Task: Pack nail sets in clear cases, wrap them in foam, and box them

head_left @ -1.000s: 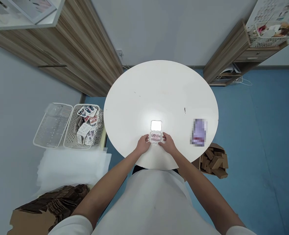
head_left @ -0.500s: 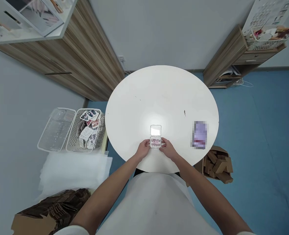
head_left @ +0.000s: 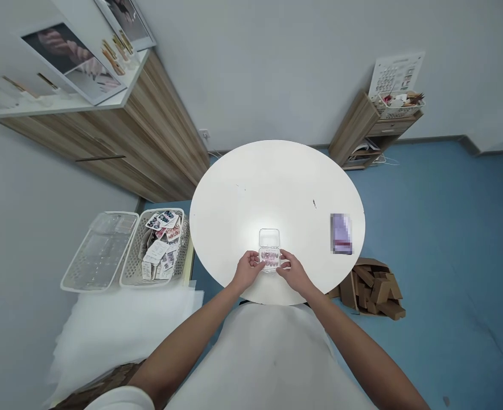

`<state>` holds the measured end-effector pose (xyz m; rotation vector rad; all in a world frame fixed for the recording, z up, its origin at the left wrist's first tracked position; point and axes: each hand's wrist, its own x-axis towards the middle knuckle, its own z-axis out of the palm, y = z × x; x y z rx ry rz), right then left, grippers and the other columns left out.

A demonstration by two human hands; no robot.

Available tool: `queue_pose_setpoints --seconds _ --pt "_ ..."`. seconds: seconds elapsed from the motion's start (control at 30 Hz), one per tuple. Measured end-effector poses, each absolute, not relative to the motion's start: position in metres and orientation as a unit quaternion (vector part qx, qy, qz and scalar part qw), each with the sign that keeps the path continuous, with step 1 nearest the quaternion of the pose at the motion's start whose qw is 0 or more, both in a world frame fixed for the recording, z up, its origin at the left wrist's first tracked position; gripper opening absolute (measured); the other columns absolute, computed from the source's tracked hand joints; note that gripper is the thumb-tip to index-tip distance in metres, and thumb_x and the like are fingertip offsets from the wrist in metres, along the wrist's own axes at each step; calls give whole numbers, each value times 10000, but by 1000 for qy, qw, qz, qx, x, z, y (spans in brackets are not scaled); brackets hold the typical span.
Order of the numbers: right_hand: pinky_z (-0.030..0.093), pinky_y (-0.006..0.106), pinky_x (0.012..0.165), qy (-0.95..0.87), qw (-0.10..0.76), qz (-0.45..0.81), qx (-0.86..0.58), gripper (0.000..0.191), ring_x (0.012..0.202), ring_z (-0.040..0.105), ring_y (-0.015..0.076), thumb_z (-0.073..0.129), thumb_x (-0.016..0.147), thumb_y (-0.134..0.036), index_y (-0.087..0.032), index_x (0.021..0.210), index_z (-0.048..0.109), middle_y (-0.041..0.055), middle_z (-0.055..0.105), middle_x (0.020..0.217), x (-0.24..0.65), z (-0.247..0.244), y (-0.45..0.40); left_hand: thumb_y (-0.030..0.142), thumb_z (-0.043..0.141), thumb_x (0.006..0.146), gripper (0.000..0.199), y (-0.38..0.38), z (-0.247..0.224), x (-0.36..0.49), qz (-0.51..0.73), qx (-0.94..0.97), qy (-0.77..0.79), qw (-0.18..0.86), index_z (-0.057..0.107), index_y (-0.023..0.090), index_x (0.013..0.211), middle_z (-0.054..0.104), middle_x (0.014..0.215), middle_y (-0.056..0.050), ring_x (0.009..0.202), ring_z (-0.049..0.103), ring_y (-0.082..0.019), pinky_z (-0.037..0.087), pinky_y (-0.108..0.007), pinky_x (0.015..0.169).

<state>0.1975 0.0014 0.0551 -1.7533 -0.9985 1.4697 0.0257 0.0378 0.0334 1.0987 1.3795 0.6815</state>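
A small clear plastic case (head_left: pixel 269 237) lies open on the white round table (head_left: pixel 277 171), its lid tipped back away from me. In its near half sit rows of pinkish press-on nails (head_left: pixel 269 259). My left hand (head_left: pixel 247 270) grips the case's left side, with the thumb over the near left corner. On the opposite side my right hand (head_left: pixel 295 273) holds the right edge between thumb and fingers. The exact contact of some fingertips is too small to make out.
A pixelated purple item (head_left: pixel 341 233) lies at the table's right. Left of the table, a white basket (head_left: pixel 126 273) holds printed cards, near an empty clear-bottomed basket (head_left: pixel 100 250) and white sheets (head_left: pixel 127 324). A carton (head_left: pixel 349 293) of brown cardboard pieces stands at lower right.
The head view has shifted, so the room appears lower. My left thumb has moved onto the near left corner of the case. The case remains open between both hands.
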Motion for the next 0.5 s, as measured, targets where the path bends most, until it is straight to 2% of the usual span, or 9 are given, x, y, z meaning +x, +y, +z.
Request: queue_pose_setpoints --seconds 0.1,0.33,0.5 --pt "475 279 649 -373 348 556 -657 544 739 530 116 574 654 -252 -246 1189 473 49 502 1070 191 65 -9 388 678 618 355 35 46 16 277 473 578 604 535 181 869 553 780 -1 604 504 -86 404 -240 622" --pt "444 265 637 -361 404 531 -652 458 639 491 87 592 670 -319 -227 1112 512 27 519 974 171 79 -35 438 648 637 303 24 64 4 252 453 554 652 500 183 706 471 596 45 518 448 -76 368 -217 525" --pt "423 256 574 -326 447 507 -661 343 548 463 79 580 683 -416 -199 946 545 5 528 829 161 86 -33 433 646 652 298 16 83 -4 250 416 511 709 506 182 733 502 632 33 564 484 -75 412 -220 569"
